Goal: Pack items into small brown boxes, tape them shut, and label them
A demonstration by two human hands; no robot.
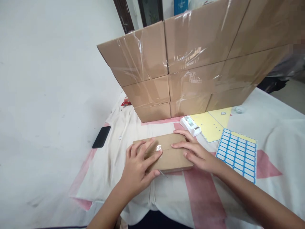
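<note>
A small, closed brown cardboard box (170, 160) lies flat before me, with a seam along its top and a shiny piece of clear tape (159, 148) near the middle. My left hand (139, 162) rests over the box's left part, fingers spread on the top and thumb near the front edge. On the right end lies my right hand (195, 152), its fingers stretched across the top. Both palms hide parts of the box ends. A thin strand pokes out by the front edge, close to my left thumb.
Behind stands a tall stack of taped cardboard boxes (195, 84). Near my right hand are a white device (190, 125), a yellow sheet (212, 127) and a blue-bordered label sheet (237, 154). A tape roll (239, 110) sits farther right, a black phone (101, 137) left.
</note>
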